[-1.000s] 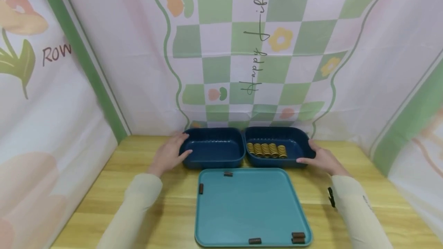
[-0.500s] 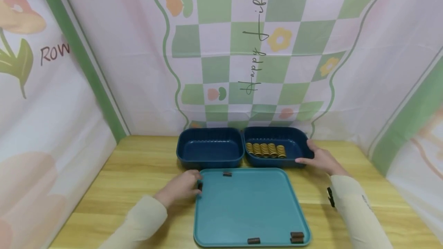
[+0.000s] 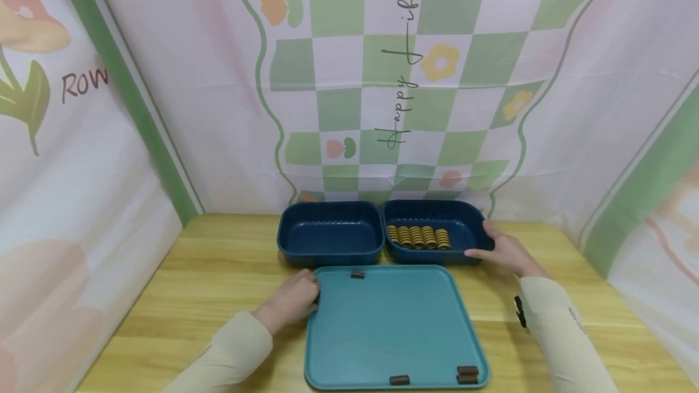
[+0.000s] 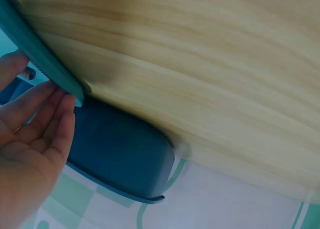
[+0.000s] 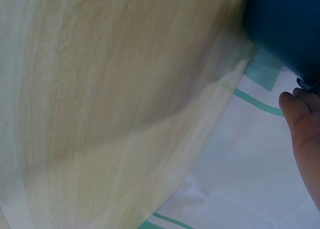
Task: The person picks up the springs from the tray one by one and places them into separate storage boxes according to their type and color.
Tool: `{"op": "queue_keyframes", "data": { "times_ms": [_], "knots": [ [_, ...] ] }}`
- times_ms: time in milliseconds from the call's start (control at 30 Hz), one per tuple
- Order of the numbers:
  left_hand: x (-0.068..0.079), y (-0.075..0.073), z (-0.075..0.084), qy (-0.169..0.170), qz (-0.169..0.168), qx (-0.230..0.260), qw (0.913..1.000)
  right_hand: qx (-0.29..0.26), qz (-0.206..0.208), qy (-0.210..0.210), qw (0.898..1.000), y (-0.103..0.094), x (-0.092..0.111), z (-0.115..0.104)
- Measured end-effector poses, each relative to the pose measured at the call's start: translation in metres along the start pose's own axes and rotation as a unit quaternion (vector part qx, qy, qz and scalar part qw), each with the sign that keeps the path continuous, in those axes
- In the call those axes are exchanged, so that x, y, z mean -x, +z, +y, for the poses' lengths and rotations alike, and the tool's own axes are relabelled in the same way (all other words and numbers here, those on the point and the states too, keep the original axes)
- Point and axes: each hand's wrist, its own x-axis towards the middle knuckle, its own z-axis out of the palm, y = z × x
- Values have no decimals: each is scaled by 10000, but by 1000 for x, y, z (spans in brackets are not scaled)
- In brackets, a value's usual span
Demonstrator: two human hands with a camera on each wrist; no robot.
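In the head view my left hand (image 3: pixel 293 299) is at the left rim of the teal tray (image 3: pixel 393 326). Its thumb and fingers pinch a small dark brown ridged piece, mostly hidden by the hand; the left wrist view shows the curled fingers (image 4: pixel 50 111) against the tray's edge. My right hand (image 3: pixel 510 252) grips the right end of a dark blue bin (image 3: pixel 464 232), thumb in front and fingers at the rim. Inside that bin stand several yellow-and-black banded stacks (image 3: pixel 417 237) in a row, on its left side.
A second dark blue bin (image 3: pixel 330 238) stands left of the first, with nothing seen inside. More brown ridged pieces lie on the tray: one at the back rim (image 3: pixel 357 275), one at the front (image 3: pixel 399 380), two at the front right corner (image 3: pixel 467 375). A patterned cloth (image 3: pixel 393 77) hangs behind.
My left hand has left the left bin's side, come forward to the tray's left rim and closed its fingers around the brown piece there. The right hand stays on its bin.
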Motion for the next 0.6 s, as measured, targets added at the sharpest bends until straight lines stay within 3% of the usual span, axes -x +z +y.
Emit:
{"op": "queue_keyframes", "data": {
  "times_ms": [367, 600],
  "knots": [
    [-2, 0, 4, -216, -325, -125, 9992, -42, -32, 27, 10000, 2, 1, 0],
    [-3, 0, 2, -149, -216, -5, 9997, -57, -10, 19, 10000, 2, 2, -1]
  ]
}}
